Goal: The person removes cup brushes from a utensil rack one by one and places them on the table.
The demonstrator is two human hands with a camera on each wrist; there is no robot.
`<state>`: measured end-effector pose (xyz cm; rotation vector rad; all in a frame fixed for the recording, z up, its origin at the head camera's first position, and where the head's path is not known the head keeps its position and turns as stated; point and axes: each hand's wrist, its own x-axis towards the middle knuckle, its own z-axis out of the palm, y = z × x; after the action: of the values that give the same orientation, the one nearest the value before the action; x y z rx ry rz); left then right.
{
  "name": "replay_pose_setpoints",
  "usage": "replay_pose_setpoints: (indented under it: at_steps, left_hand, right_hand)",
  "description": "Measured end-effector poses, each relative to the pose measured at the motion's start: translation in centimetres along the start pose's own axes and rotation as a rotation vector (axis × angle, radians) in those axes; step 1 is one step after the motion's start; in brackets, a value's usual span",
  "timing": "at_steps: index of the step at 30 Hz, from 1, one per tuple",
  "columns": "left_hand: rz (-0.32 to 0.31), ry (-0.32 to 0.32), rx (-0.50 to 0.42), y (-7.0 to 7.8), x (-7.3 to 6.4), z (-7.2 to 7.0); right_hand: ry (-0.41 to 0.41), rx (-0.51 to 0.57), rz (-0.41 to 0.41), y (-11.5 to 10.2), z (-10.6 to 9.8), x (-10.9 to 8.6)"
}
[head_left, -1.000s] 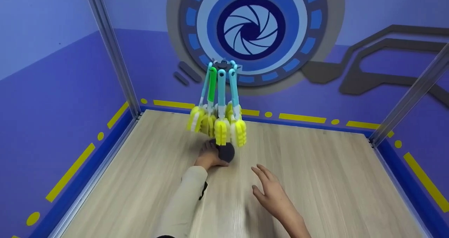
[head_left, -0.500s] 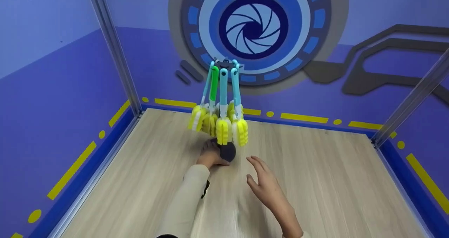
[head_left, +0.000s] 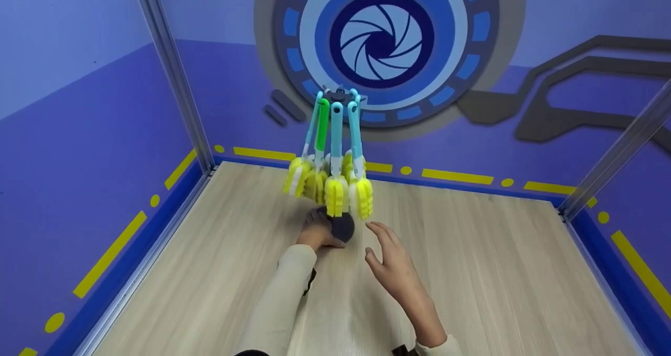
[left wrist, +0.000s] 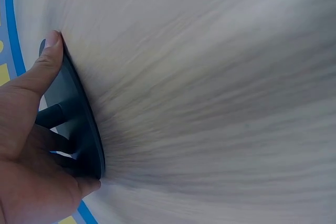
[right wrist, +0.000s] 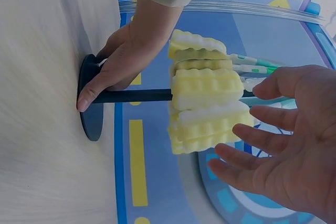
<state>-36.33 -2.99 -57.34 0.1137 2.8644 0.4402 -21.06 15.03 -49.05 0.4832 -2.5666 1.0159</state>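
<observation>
A dark stand with a round base (head_left: 344, 230) stands on the table, its thin pole (right wrist: 139, 95) rising behind the brushes. Several bottle brushes hang from its top (head_left: 338, 97), their heads (head_left: 336, 194) of yellow and white sponge. Most handles (head_left: 336, 136) are light blue; one is a green handle (head_left: 323, 125). My left hand (head_left: 316, 233) grips the base, thumb over one edge and little finger at the other, as the left wrist view shows. Holding nothing, my right hand (head_left: 397, 269) is spread, fingertips near the hanging sponge heads.
Under the stand is a light wood-grain tabletop (head_left: 498, 272). Blue and purple printed panels (head_left: 220, 94) wall in the back and sides. Metal posts (head_left: 178, 83) stand at the back corners.
My right hand has moved forward and slightly left, closer to the hanging brushes. The left hand keeps its grip on the base. The view has shifted a little.
</observation>
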Motion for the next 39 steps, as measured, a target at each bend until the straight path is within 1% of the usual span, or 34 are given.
replay_pose_setpoints:
  at_steps: [3, 6, 9, 13, 16, 19, 22, 25, 27, 31, 33, 36, 39]
  left_hand:
    - [-0.005, 0.006, -0.011, 0.0, 0.0, 0.0]
    - [-0.014, -0.001, -0.021, 0.1, 0.1, -0.1]
    - [-0.008, -0.024, -0.001, 0.2, 0.2, -0.2]
    - [0.001, -0.045, 0.023, 0.4, 0.3, -0.1]
    - [0.005, -0.036, 0.017, 0.4, 0.4, -0.2]
    - [0.003, -0.024, 0.0, 0.4, 0.3, -0.2]
    - [-0.005, -0.011, -0.02, 0.3, 0.1, -0.2]
    - [-0.006, -0.005, -0.025, 0.2, 0.1, 0.0]
    - [-0.011, -0.013, -0.035, 0.1, 0.1, 0.1]
    - [-0.041, -0.047, -0.026, 0.1, -0.1, 0.2]
    - [-0.048, -0.054, -0.02, 0.1, -0.1, 0.1]
    - [-0.034, -0.046, -0.024, 0.2, 0.0, -0.2]
    - [-0.009, -0.026, -0.057, 0.2, 0.2, -0.5]
  right_hand:
    - [0.015, 0.017, 0.0, -0.2, 0.0, 0.5]
    - [0.038, 0.03, 0.013, -0.3, 0.0, 0.9]
    - [0.07, 0.041, 0.018, -0.4, 0.0, 1.3]
    - [0.115, 0.048, -0.004, -0.5, -0.1, 1.8]
    - [0.146, 0.052, -0.023, -0.5, -0.2, 2.4]
    - [0.159, 0.072, -0.03, -0.4, -0.3, 2.9]
    - [0.172, 0.1, -0.019, -0.2, -0.4, 3.3]
    - [0.195, 0.126, 0.01, -0.1, -0.5, 3.6]
    - [0.211, 0.14, 0.03, 0.0, -0.3, 3.9]
    - [0.222, 0.157, 0.074, -0.1, 0.2, 4.2]
    - [0.23, 0.16, 0.094, -0.2, 0.5, 4.5]
    - [0.261, 0.149, 0.114, -0.5, 0.7, 5.0]
    - [0.313, 0.138, 0.097, -0.7, 0.7, 5.9]
